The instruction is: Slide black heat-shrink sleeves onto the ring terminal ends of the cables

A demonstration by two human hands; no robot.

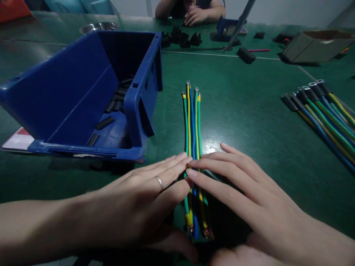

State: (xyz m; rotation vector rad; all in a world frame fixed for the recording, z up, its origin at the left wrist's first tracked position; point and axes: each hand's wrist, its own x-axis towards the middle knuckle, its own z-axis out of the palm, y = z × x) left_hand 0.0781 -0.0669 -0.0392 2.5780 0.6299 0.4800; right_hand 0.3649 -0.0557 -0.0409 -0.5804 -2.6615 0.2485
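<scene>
Several green, yellow and blue wires [193, 125] lie side by side on the green table, with ring terminals at their far ends and bare copper showing at some near ends. My left hand [155, 188], with a ring on one finger, rests on the bundle from the left, its fingers stretched out flat. From the right, my right hand [244, 184] lays its spread fingertips on the same wires. The fingertips of both hands meet over the middle of the bundle. Neither hand is closed round anything.
A blue bin [69, 85] with short black tubes stands at the left. More wires with black sleeves [313, 92] lie at the right. Black parts [180, 37], a grey box [313, 46] and a slanted metal bar [240, 26] are farther back, where a person's hands [195, 15] rest.
</scene>
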